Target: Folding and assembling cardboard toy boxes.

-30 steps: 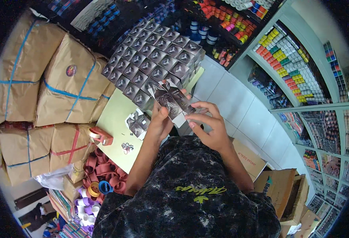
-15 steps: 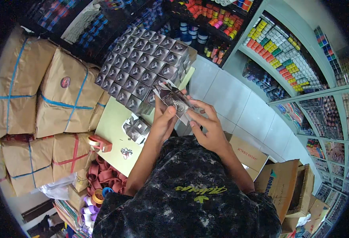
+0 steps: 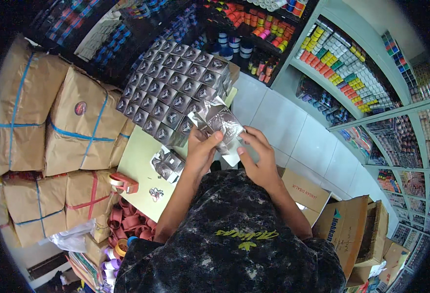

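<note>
A small dark grey and white printed cardboard box [image 3: 224, 123] is between my hands, its flaps standing out at the top and bottom. My left hand [image 3: 202, 150] grips its left side, thumb across the front. My right hand [image 3: 260, 155] has its thumb and fingertips at the right edge and lower flap. Just beyond, a block of matching small boxes [image 3: 163, 88] stands in tight rows on the pale yellow table [image 3: 136, 155]. Left of my left wrist lie several folded box blanks [image 3: 167, 165].
A red tape dispenser [image 3: 124, 183] and a small cluster of dark pieces [image 3: 156, 194] rest on the table. Wrapped brown parcels [image 3: 78, 122] are stacked at the left. Shelves of coloured spools [image 3: 346, 73] line the right, with cardboard boxes [image 3: 346, 229] near my right elbow.
The small box has been turned so its printed face shows more broadly and its lower flap sticks out. My right fingers have shifted to its right edge.
</note>
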`<state>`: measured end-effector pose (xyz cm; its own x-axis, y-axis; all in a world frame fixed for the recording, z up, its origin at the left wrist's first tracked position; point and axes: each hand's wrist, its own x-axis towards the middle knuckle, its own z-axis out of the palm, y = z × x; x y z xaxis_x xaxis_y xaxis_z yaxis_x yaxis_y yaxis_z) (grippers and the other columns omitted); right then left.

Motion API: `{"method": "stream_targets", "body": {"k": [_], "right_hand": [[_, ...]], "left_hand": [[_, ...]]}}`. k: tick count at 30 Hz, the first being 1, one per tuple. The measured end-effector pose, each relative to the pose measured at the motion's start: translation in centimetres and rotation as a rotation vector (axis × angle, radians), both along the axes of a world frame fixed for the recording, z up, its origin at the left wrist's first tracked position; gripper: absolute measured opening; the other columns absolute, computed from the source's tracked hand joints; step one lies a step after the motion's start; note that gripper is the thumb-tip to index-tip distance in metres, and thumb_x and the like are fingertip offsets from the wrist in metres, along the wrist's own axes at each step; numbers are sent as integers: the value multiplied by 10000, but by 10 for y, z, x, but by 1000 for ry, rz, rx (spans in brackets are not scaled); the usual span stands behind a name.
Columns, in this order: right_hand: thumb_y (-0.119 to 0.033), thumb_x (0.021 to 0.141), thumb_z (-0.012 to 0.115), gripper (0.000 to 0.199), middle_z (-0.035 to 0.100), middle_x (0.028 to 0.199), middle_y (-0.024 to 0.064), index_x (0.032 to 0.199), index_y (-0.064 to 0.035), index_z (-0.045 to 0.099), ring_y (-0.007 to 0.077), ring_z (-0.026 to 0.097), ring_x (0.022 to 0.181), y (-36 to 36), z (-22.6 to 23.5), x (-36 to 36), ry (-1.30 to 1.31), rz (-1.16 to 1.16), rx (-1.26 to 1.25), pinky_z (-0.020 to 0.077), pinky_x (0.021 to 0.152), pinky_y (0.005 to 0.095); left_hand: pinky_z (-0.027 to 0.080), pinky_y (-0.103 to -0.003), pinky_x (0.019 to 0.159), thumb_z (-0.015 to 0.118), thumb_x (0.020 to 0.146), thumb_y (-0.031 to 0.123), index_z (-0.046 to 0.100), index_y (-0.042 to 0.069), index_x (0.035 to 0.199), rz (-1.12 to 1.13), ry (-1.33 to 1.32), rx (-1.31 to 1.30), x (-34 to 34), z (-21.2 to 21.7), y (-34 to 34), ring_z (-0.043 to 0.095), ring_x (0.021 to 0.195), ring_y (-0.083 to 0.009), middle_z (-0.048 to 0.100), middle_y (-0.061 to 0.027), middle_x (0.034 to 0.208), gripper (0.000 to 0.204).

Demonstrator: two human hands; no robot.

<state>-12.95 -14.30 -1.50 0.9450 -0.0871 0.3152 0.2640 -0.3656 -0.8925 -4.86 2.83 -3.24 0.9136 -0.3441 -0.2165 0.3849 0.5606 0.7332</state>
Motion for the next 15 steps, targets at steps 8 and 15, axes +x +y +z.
{"method": "stream_targets", "body": {"k": [8, 15], "right_hand": [[-96, 965, 689, 274, 692, 1052, 87, 1190, 15, 580, 102, 619, 970, -1, -6, 13, 166, -98, 563, 500, 872, 274], [-177, 960, 727, 199, 613, 768, -55, 932, 19, 715, 18, 499, 697, -8, -21, 19, 393, -86, 485, 393, 593, 221]], "left_hand": [[559, -272, 777, 873, 757, 8, 656, -8, 1139, -106, -166, 355, 5, 4, 4, 682, 852, -106, 738, -54, 1006, 440], [532, -242, 728, 845, 820, 65, 736, -3, 1037, -275, -194, 546, 10, 16, 7, 659, 815, -73, 748, -31, 948, 253]]}}
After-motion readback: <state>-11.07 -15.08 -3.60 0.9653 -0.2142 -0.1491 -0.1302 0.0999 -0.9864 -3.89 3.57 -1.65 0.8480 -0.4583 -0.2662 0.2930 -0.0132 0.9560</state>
